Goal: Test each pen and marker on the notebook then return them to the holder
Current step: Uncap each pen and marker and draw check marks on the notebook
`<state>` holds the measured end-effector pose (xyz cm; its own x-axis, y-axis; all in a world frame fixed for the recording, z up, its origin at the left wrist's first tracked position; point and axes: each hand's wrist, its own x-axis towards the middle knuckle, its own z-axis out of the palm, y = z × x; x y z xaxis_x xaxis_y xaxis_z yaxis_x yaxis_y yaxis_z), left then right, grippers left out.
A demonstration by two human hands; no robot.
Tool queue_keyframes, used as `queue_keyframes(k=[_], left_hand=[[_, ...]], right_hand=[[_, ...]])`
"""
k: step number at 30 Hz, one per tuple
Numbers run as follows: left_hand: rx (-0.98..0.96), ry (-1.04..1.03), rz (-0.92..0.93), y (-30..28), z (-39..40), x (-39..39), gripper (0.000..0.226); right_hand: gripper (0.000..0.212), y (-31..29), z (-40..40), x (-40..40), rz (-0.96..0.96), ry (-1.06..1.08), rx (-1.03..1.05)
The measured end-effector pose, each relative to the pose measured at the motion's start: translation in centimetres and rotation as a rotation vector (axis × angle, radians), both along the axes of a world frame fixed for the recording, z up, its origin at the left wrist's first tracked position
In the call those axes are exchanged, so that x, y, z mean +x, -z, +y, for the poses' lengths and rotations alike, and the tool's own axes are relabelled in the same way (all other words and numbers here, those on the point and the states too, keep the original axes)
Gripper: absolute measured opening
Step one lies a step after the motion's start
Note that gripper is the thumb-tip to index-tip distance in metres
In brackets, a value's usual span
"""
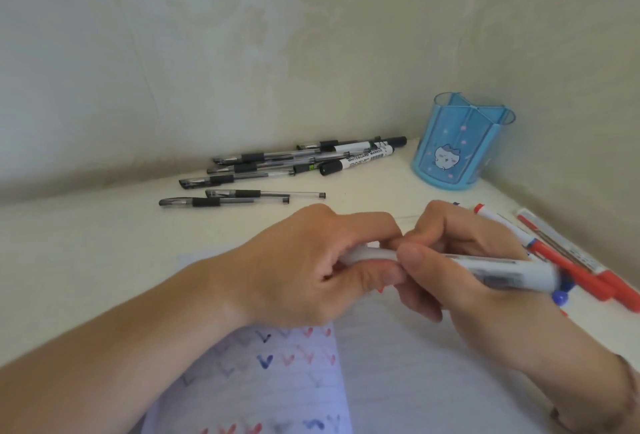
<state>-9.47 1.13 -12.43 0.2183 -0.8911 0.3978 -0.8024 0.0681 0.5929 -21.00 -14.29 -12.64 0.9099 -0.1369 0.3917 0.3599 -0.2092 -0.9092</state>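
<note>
Notebook (277, 374) nearest, tick marks showing. Above it, left hand (304, 271) and right hand (460, 260) both grip white marker (498, 272), likely uncapping. Holder (460, 142) beyond notebook, upright.

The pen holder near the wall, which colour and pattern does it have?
The pen holder is translucent blue with a white cartoon face; head view.

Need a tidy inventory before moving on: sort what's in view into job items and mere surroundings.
Job items:
- white-barrelled marker gripped by left hand and right hand
- lined notebook with coloured tick marks
- blue translucent plastic pen holder
- black gel pens and whiteboard markers pile
- red-capped markers

Just surroundings:
- cream desk
- patterned wall
</note>
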Motion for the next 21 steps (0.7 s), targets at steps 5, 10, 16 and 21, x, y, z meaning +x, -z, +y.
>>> queue_keyframes(k=[5,10,16,21], left_hand=[[0.054,0.012,0.089,0.3,0.0,0.2,0.024],[0.061,-0.14,0.215,0.7,0.6,1.6,0.025],[0.103,-0.235,0.011,1.1,0.2,1.8,0.026],[0.183,-0.205,-0.189,1.2,0.2,1.6,0.022]], right_hand=[[0.027,-0.5,-1.1,-0.1,0.009,-0.056,-0.022],[0.039,-0.5,-2.2,0.5,0.185,-0.037,0.153],[0.038,0.5,-0.7,0.8,0.311,0.191,-0.127],[0.034,0.9,-1.1,0.9,0.308,0.214,-0.182]])
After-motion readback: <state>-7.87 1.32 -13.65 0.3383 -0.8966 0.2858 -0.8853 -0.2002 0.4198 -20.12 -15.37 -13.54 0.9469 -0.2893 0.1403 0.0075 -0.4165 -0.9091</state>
